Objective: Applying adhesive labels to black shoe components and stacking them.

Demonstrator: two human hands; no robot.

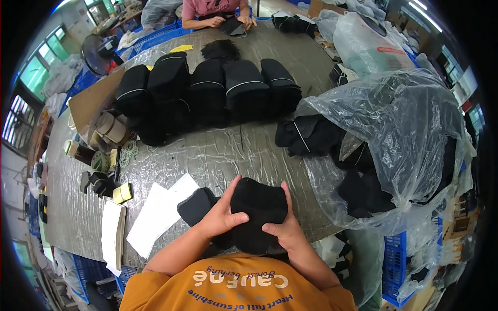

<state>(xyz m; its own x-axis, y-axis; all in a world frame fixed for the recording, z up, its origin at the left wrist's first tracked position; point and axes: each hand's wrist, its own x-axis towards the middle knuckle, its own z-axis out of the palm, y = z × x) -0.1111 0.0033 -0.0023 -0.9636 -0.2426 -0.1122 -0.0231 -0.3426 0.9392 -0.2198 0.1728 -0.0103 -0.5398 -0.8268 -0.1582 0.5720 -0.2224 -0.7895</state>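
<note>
In front of my chest, a stack of black fabric pieces is held between both hands. My left hand grips its left side, thumb on the near face and fingers along the edge. On the opposite side my right hand does the same, its thumb resting on the black face. More black material shows below my thumbs; whether it belongs to the same stack I cannot tell. Just left of my left hand lies a smaller dark pad-shaped stack, partly covering white paper sheets.
Several black bundles tied with white bands stand across the table. A large clear plastic bag with black pieces spreads at right, beside a tied black bundle. A paper pad and tape rolls sit left. Another person handles dark pieces opposite.
</note>
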